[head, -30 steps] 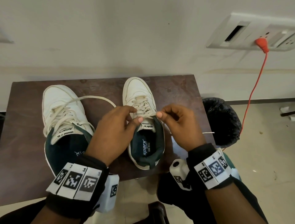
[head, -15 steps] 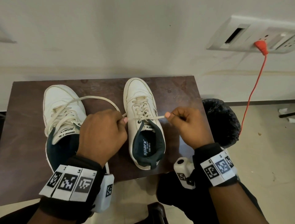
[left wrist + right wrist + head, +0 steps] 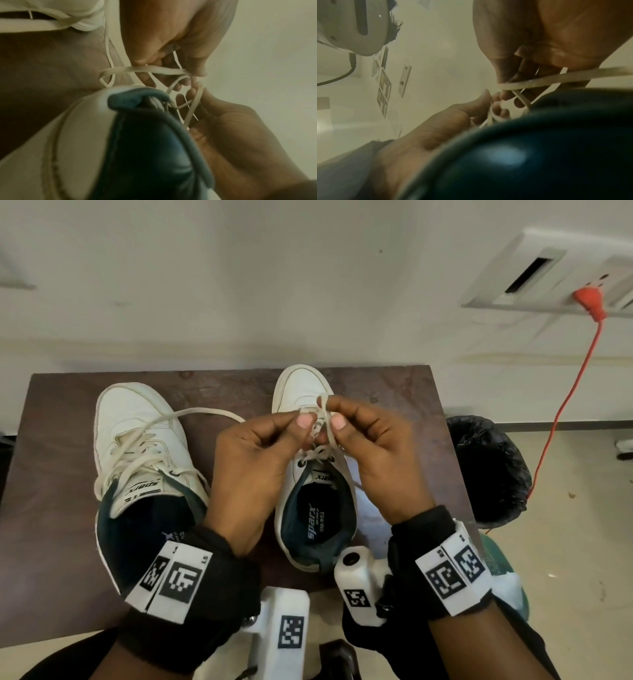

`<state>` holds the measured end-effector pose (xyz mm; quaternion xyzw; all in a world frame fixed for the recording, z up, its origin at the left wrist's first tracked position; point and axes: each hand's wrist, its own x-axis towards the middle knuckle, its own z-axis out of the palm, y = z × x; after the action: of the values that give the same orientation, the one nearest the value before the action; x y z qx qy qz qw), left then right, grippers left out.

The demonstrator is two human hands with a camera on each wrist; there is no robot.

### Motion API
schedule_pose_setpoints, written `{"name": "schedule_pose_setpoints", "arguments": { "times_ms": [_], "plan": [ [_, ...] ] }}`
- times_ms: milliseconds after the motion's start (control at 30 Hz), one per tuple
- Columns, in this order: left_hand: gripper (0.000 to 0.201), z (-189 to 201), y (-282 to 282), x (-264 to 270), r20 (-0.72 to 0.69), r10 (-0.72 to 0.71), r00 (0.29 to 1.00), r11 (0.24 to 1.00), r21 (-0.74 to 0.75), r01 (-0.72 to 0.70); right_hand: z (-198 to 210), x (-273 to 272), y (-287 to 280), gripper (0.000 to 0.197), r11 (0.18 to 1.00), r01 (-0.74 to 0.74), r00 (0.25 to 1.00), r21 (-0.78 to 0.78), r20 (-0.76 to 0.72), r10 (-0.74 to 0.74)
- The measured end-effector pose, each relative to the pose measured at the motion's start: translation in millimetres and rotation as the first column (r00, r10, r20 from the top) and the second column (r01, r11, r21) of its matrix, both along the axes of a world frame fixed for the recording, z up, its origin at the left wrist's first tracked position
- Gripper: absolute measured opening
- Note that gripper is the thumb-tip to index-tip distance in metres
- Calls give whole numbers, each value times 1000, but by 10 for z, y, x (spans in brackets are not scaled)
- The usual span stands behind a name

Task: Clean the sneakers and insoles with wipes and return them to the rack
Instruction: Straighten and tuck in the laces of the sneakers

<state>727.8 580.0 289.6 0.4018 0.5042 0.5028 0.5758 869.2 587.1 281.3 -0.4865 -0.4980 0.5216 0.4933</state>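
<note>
Two white sneakers stand on a dark brown table (image 3: 51,508), toes toward the wall. The left sneaker (image 3: 137,440) has loose laces trailing to the right. Over the right sneaker (image 3: 298,388) both hands meet. My left hand (image 3: 301,422) pinches one part of its cream lace (image 3: 322,419) and my right hand (image 3: 334,416) pinches a loop of the same lace. A dark insole (image 3: 315,515) with white print lies inside this shoe. The left wrist view shows the lace (image 3: 145,69) crossing between both hands above the teal collar (image 3: 137,97).
A bin lined with a black bag (image 3: 489,470) stands right of the table. An orange cord (image 3: 565,405) hangs from the wall socket (image 3: 548,268) down behind the bin. The wall runs close behind the table's far edge.
Half a second ago the hands held the lace ends pulled apart sideways. They have come together and risen over the right sneaker's lacing, now holding loops of lace.
</note>
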Motion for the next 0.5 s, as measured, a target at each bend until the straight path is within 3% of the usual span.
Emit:
{"name": "schedule_pose_setpoints", "arguments": {
  "times_ms": [233,333,500],
  "plan": [
    [23,-54,33,80,-92,-17,996,998,57,22,6,-63,93,23,998,56,996,-32,65,-54],
    [23,-41,41,70,-110,-29,994,995,91,39,17,-48,109,28,999,7,1000,-51,30,-5],
    [19,-100,85,40,-64,56,996,998,43,-53,-17,10,130,39,996,-25,993,-85,112,34]
  ]
}}
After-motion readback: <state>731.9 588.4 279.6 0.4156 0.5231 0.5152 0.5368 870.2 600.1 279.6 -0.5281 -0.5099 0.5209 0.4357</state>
